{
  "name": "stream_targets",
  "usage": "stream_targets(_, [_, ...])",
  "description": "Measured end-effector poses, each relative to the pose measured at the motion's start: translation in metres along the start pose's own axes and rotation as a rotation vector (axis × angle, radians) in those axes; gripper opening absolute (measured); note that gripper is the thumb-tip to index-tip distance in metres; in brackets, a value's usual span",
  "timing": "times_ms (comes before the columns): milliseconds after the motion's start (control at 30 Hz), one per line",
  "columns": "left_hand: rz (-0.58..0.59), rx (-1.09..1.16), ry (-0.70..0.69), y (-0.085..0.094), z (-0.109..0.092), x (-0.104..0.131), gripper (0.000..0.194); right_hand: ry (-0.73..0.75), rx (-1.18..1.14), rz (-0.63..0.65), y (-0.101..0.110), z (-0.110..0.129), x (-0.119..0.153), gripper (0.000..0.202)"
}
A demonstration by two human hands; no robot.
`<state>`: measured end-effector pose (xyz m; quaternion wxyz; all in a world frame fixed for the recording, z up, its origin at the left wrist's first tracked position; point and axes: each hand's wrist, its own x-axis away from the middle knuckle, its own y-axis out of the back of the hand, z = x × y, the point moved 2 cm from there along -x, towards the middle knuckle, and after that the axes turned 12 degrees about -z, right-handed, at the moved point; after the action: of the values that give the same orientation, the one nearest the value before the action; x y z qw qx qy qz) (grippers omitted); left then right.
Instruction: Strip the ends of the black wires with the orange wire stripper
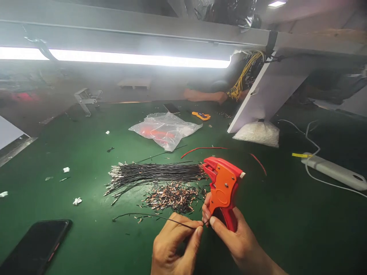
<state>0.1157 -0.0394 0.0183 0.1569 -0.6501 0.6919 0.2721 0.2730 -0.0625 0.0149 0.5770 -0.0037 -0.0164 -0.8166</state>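
Observation:
A thin black wire (155, 215) is pinched between the thumb and finger of my left hand (177, 244), its far end reaching out to the left. My right hand (235, 233) is closed around a red and orange wire stripper (225, 187), held upright with its jaws pointing left. The right thumb and fingertips meet close to the wire's near end, just beside the left fingertips. Behind the hands lies a bundle of black wires (160, 172), with a heap of cut insulation and copper scraps (174, 196) in front of it.
A clear plastic bag (169, 130) with red contents lies behind the bundle. A yellow tool (201, 115) and a white-filled bag (258, 133) sit farther back. A phone (37, 244) is at front left, a power strip (335, 170) at right. Another person's arm (205, 95) shows beyond.

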Motion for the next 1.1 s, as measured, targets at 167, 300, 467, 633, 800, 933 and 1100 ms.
stream_targets(167, [-0.022, -0.083, -0.11, -0.002, 0.002, 0.007, 0.024, 0.097, 0.116, -0.067, -0.001, 0.0, -0.001, 0.016])
stream_targets(300, [-0.076, -0.089, -0.093, -0.008, 0.003, 0.015, 0.024, 0.179, 0.261, -0.034, -0.002, -0.001, -0.002, 0.014])
stream_targets(467, [-0.224, -0.047, 0.032, -0.016, 0.005, 0.024, 0.021, 0.215, 0.383, -0.028, -0.001, -0.003, -0.003, 0.018])
stream_targets(633, [-0.228, -0.002, 0.067, -0.022, 0.007, 0.026, 0.025, 0.161, 0.361, -0.048, -0.003, -0.011, -0.005, 0.021])
stream_targets(800, [-0.257, -0.006, 0.072, -0.023, 0.004, 0.027, 0.024, 0.187, 0.374, -0.074, -0.002, -0.014, -0.009, 0.024])
stream_targets(933, [-0.315, -0.021, 0.076, -0.019, 0.002, 0.025, 0.019, 0.131, 0.378, -0.137, 0.006, -0.011, -0.017, 0.02])
stream_targets(1100, [-0.294, -0.031, 0.225, -0.009, 0.011, 0.018, 0.015, 0.098, 0.252, -0.009, 0.004, -0.006, -0.017, 0.013])
